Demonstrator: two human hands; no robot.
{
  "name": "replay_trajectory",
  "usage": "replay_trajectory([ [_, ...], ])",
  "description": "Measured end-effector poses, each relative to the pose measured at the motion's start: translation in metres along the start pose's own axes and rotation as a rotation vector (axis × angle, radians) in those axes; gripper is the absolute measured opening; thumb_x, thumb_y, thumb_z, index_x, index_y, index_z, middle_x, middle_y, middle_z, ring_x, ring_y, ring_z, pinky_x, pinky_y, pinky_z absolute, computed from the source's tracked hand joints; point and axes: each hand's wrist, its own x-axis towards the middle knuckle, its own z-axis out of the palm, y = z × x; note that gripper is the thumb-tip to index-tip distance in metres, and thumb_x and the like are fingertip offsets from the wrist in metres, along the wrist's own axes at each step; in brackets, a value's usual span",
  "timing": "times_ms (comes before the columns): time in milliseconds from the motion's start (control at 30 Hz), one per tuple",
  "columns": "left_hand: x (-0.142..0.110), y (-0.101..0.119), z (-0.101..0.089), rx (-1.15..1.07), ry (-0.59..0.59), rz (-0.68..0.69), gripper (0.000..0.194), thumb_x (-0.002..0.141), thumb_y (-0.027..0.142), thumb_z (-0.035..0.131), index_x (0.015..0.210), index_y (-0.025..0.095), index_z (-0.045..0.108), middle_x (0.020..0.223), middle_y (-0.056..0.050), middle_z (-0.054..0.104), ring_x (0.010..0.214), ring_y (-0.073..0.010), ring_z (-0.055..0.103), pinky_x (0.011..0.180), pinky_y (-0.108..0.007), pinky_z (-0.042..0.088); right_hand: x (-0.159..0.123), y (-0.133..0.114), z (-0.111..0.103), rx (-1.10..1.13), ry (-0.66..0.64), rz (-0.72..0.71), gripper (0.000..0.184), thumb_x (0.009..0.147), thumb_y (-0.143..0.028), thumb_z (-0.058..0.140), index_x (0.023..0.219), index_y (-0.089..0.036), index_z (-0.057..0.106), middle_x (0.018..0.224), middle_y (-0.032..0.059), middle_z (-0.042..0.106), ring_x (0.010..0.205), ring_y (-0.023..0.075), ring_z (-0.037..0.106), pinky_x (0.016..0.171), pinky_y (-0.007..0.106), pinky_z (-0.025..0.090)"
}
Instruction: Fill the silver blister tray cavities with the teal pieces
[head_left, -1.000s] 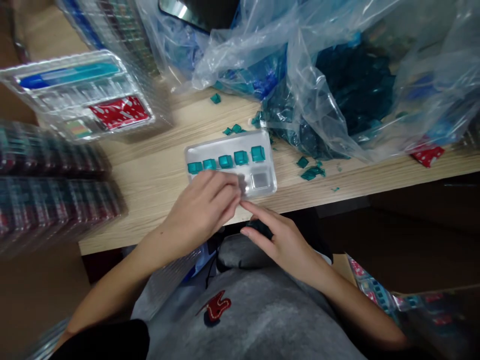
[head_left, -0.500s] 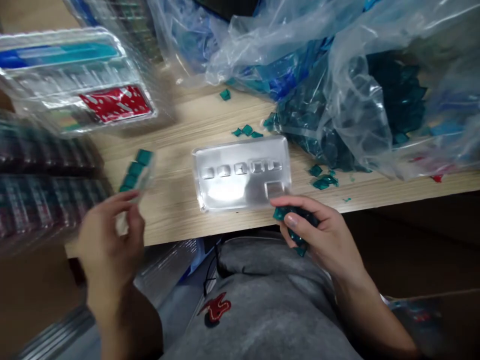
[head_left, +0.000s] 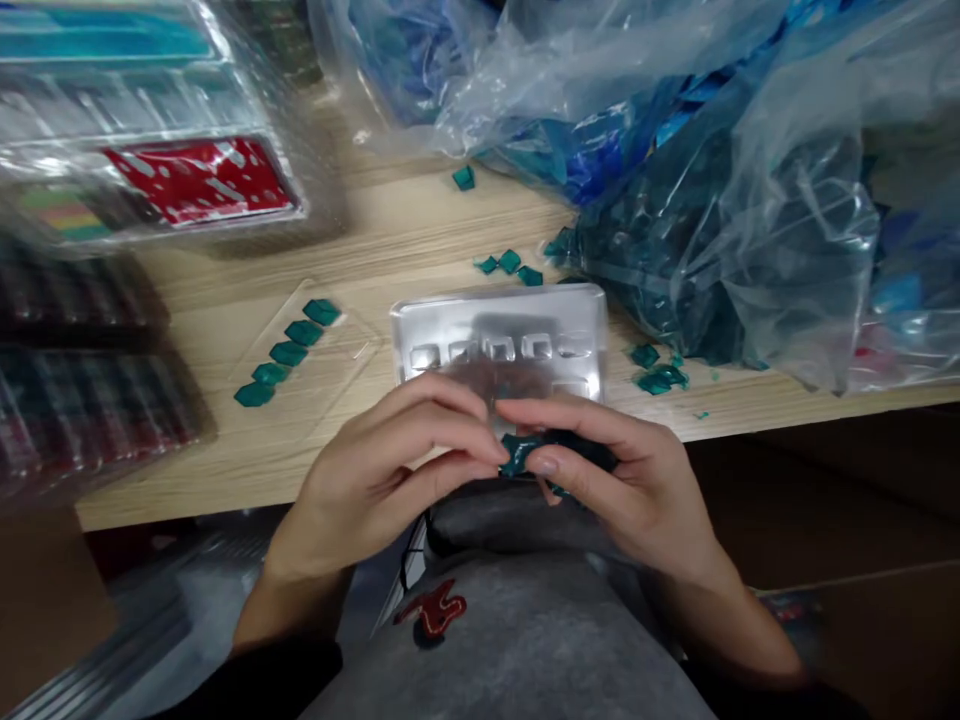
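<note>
From where I sat watching the head camera, the person's two hands met low in the middle of the frame, just over the table's near edge. The left hand (head_left: 390,475) reached in from the lower left, its fingers curled and held close together, with the fingertips (head_left: 480,452) against the end of a clump of teal pieces (head_left: 525,452). The right hand (head_left: 630,490) came in from the lower right, its fingers pressed together over the clump and pinching it against the thumb. Some of the clump was dark and hard to make out.

Just above the hands, a clear plastic tray (head_left: 499,310) lay on the wood-grain table (head_left: 172,470), with a row of five small square wells across it. To its left, nearer the left edge of the frame, a clear plastic sheet (head_left: 352,340) lay flat, with five teal pieces (head_left: 289,333) in a slanting line on it.

Loose teal bits (head_left: 510,262) sat on the table above the tray. A crumpled plastic bag (head_left: 787,235) filled with dark teal pieces took up the upper right. Packed blister sets (head_left: 202,180) lay at the upper left, with blurred stacks (head_left: 75,370) below them.
</note>
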Motion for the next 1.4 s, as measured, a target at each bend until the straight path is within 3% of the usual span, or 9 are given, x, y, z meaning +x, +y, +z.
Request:
replay_trajectory([
  [200, -0.011, -0.008, 0.009, 0.021, 0.061, -0.024, 0.018, 0.091, 0.028, 0.061, 0.11, 0.027, 0.06, 0.096, -0.001, 0.064, 0.088, -0.0128, 0.063, 0.075, -0.026, 0.057, 0.007, 0.005, 0.004, 0.256, -0.035, 0.138, 0.011, 0.082, -0.029, 0.071, 0.091, -0.023, 0.075, 0.066, -0.004, 0.063, 0.049, 0.0045, 0.052, 0.044, 0.014, 0.044],
  [300, -0.02, -0.008, 0.011, 0.095, 0.101, -0.032, 0.016, 0.089, 0.026, 0.064, 0.105, 0.025, 0.061, 0.098, -0.001, 0.062, 0.091, -0.0135, 0.062, 0.079, -0.027, 0.057, 0.007, 0.01, 0.006, 0.295, -0.089, 0.237, 0.013, 0.079, -0.031, 0.074, 0.088, -0.022, 0.075, 0.062, -0.0049, 0.06, 0.048, 0.004, 0.05, 0.044, 0.014, 0.044],
  [533, -0.017, 0.003, 0.004, 0.206, -0.021, 0.038, 0.014, 0.094, 0.037, 0.054, 0.1, 0.025, 0.056, 0.092, -0.001, 0.062, 0.083, -0.013, 0.063, 0.07, -0.027, 0.057, 0.005, 0.017, 0.007, 0.574, -0.253, 0.42, 0.023, 0.076, -0.038, 0.076, 0.084, -0.017, 0.072, 0.054, -0.0061, 0.055, 0.042, 0.0029, 0.046, 0.039, 0.014, 0.034],
  [700, -0.003, -0.001, 0.007, 0.249, -0.022, 0.1, 0.015, 0.091, 0.037, 0.06, 0.095, 0.024, 0.052, 0.09, 0.001, 0.062, 0.082, -0.0125, 0.062, 0.072, -0.028, 0.054, 0.003, 0.012, 0.001, 0.513, -0.218, 0.373, 0.027, 0.082, -0.041, 0.071, 0.095, -0.018, 0.073, 0.059, -0.0059, 0.055, 0.045, 0.0021, 0.047, 0.041, 0.013, 0.035],
  [800, 0.003, -0.007, 0.007, 0.257, 0.063, 0.046, 0.014, 0.09, 0.028, 0.064, 0.099, 0.024, 0.054, 0.094, 0.0, 0.062, 0.088, -0.0133, 0.062, 0.077, -0.029, 0.053, -0.002, 0.006, -0.007, 0.409, -0.094, 0.312, 0.03, 0.084, -0.04, 0.069, 0.11, -0.025, 0.071, 0.067, -0.0049, 0.059, 0.05, 0.0031, 0.049, 0.044, 0.013, 0.041],
  [867, 0.008, -0.01, 0.005, 0.388, 0.099, 0.017, 0.019, 0.088, 0.022, 0.066, 0.103, 0.025, 0.055, 0.097, -0.001, 0.063, 0.092, -0.0148, 0.062, 0.081, -0.03, 0.052, -0.006, 0.004, -0.015, 0.364, 0.024, 0.226, 0.028, 0.087, -0.038, 0.068, 0.113, -0.028, 0.069, 0.072, -0.0045, 0.06, 0.051, 0.0036, 0.05, 0.045, 0.014, 0.044],
  [1000, 0.023, -0.013, 0.003, 0.666, 0.025, 0.055, 0.019, 0.089, 0.022, 0.064, 0.108, 0.024, 0.058, 0.101, -0.003, 0.065, 0.095, -0.0174, 0.061, 0.085, -0.032, 0.05, -0.008, 0.002, -0.028, 0.348, 0.134, 0.116, 0.022, 0.09, -0.035, 0.063, 0.109, -0.027, 0.07, 0.071, -0.0038, 0.06, 0.049, 0.0045, 0.05, 0.046, 0.016, 0.045],
  [1200, 0.035, -0.011, -0.001, 0.684, -0.078, 0.201, 0.017, 0.091, 0.02, 0.062, 0.107, 0.021, 0.059, 0.103, -0.003, 0.068, 0.092, -0.0168, 0.063, 0.082, -0.03, 0.051, -0.005, 0.002, -0.032, 0.367, 0.119, 0.085, 0.022, 0.092, -0.035, 0.062, 0.111, -0.026, 0.069, 0.073, -0.0032, 0.06, 0.052, 0.0043, 0.05, 0.046, 0.014, 0.045],
  [1400, 0.031, -0.014, -0.007, 0.631, -0.094, 0.152, 0.014, 0.089, 0.012, 0.061, 0.101, 0.02, 0.061, 0.104, -0.005, 0.068, 0.092, -0.0176, 0.063, 0.081, -0.032, 0.051, -0.006, 0.002, -0.032, 0.383, 0.094, 0.079, 0.021, 0.092, -0.035, 0.062, 0.11, -0.026, 0.069, 0.075, -0.0039, 0.06, 0.055, 0.003, 0.05, 0.048, 0.011, 0.046],
])
